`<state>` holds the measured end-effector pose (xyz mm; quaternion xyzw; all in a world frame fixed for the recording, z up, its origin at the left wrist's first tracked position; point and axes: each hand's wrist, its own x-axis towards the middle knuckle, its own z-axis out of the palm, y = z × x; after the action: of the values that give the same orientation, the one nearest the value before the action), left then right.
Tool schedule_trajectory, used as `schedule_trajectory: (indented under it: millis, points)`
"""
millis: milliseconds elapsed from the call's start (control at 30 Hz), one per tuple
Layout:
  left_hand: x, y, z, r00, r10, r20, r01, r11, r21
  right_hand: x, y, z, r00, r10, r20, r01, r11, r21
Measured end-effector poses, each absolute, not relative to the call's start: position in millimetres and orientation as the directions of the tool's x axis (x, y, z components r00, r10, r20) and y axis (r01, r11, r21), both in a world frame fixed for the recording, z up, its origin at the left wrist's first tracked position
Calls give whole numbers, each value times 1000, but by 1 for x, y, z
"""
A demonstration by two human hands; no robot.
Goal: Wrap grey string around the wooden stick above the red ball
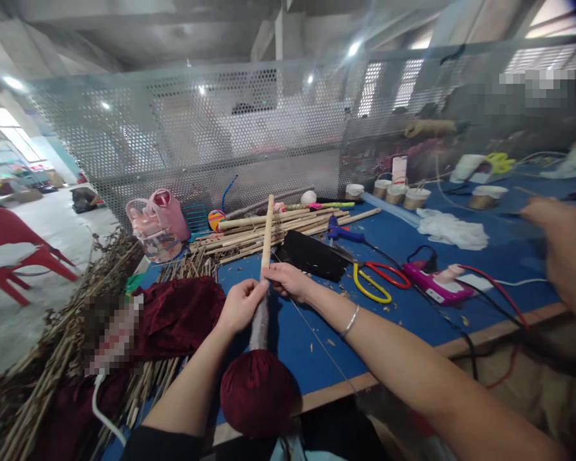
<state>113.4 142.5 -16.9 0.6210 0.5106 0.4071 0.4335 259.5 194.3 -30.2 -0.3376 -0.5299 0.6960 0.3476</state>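
A pale wooden stick [267, 234] stands nearly upright in front of me, its lower part covered in grey wrapping [259, 326]. At its bottom is a round, gathered ball of dark red cloth [258, 394] at the table's near edge. My left hand [244, 302] is closed round the stick where the grey wrapping ends. Just above and to the right, my right hand [288, 282] pinches the stick from the side. A thin cord [319, 342] runs from near my right hand down to the table edge; whether those fingers also grip it, I cannot tell.
Wooden sticks [249, 238] lie behind my hands, with dark red cloth [182, 314] and dried stems [67, 346] leftward. To the right are a blue glue gun [345, 232], red-and-yellow-handled scissors [381, 282], a magenta power strip [436, 285] and another person's blurred hand [564, 237].
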Motion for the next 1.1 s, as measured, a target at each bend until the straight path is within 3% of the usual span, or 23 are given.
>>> schedule_trajectory:
  millis: [100,433,533,733,833,1000,1100]
  points:
    - [113,142,-18,184,982,-41,222,-1,975,260,194,-29,-520,848,-99,-115,-185,-976]
    - [124,134,-14,267,958,-108,-68,131,989,268,193,-18,-609,793,-16,-224,-192,-955]
    - [124,132,-13,278,949,-148,-56,169,984,269,193,-19,-590,807,-9,-195,-154,-969]
    - [117,139,-15,172,985,8,34,-14,999,266,193,-20,-535,845,-1,-176,-113,-978]
    - [120,138,-14,171,984,-41,17,38,999,265,192,-19,-532,847,10,-191,-108,-976]
    - [130,130,-12,223,966,-131,-200,176,964,267,189,-15,-599,801,0,-240,-179,-954]
    - [129,130,-10,229,966,-119,-158,158,975,266,188,-16,-610,792,-26,-215,-197,-956]
